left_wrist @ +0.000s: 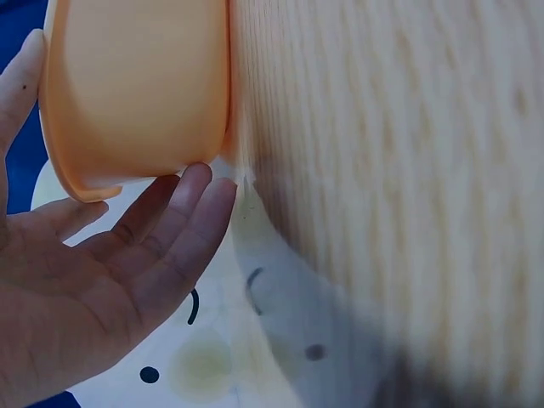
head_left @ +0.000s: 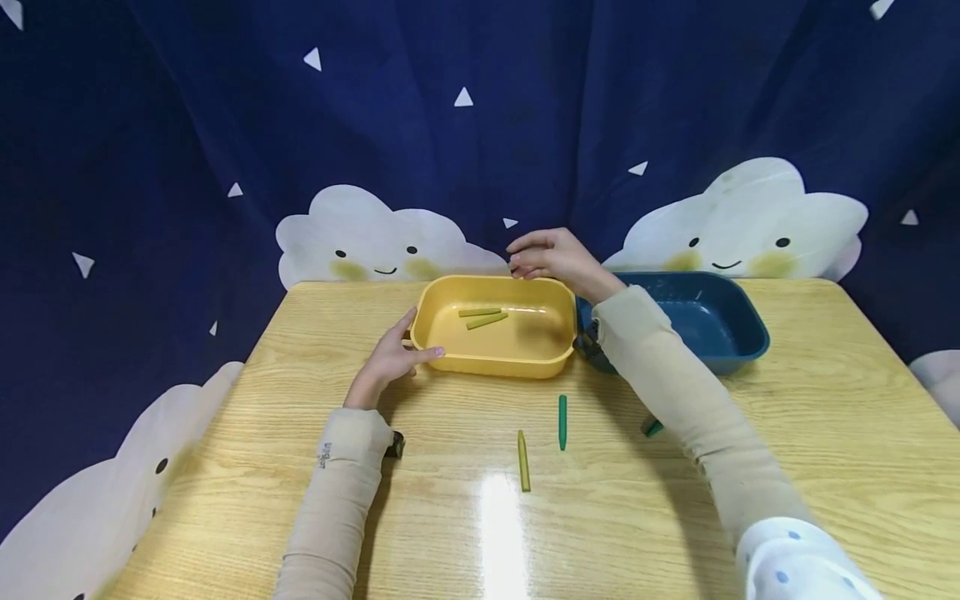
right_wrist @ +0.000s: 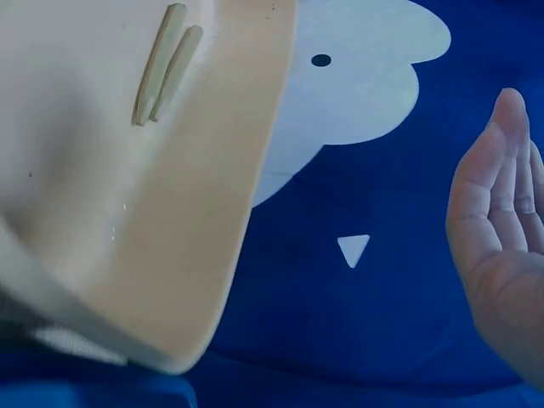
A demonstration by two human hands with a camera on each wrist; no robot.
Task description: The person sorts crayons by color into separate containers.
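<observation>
My left hand (head_left: 390, 358) holds the left end of a yellow plastic bin (head_left: 487, 367). The thumb lies over its rim, and in the left wrist view the fingers (left_wrist: 200, 200) touch the end wall below. Two yellow crayons (head_left: 486, 320) lie inside the bin. Above its far rim hovers my right hand (head_left: 558, 257), fingers loosely bent; no object shows in it in the right wrist view. On the table nearer me are a green crayon (head_left: 562, 422) and another yellow crayon (head_left: 523, 461). A green-tipped piece (head_left: 652, 427) is partly hidden by the right forearm.
A dark blue bin (head_left: 712, 325) stands right beside the yellow one, partly covered by the right arm. Both bins are near the far edge of the wooden table (head_left: 262, 467). Behind hangs a navy curtain (head_left: 525, 150) with clouds and triangles.
</observation>
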